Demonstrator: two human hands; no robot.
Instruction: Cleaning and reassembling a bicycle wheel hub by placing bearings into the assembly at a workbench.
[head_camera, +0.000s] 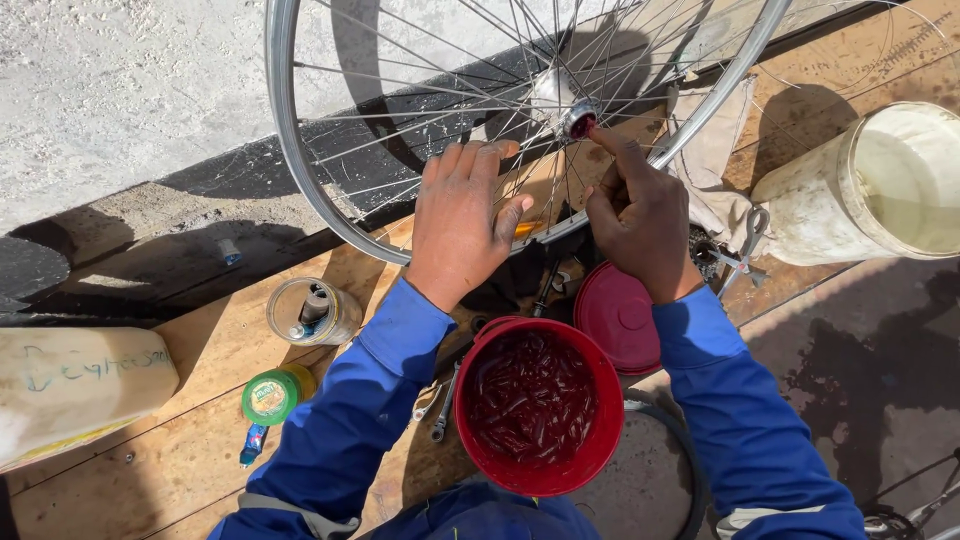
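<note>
A spoked bicycle wheel (290, 150) stands upright on a wooden board, its silver hub (575, 120) smeared with red grease. My left hand (460, 225) lies flat against the spokes, fingers spread, steadying the wheel. My right hand (640, 215) reaches up with its index fingertip pressed on the red grease at the hub, the other fingers curled. Below my arms sits a red tub (538, 405) of dark red grease, and its red lid (618, 315) lies beside it under my right wrist. Both sleeves are blue.
A large white bucket (880, 190) stands at the right, with pliers (745, 250) and a cloth (712, 160) next to it. A clear jar of small parts (310, 312), a green-capped container (270, 397), wrenches (440, 400) and a pale plastic container (70, 385) lie at the left. A rubber tyre (690, 460) curves at the bottom.
</note>
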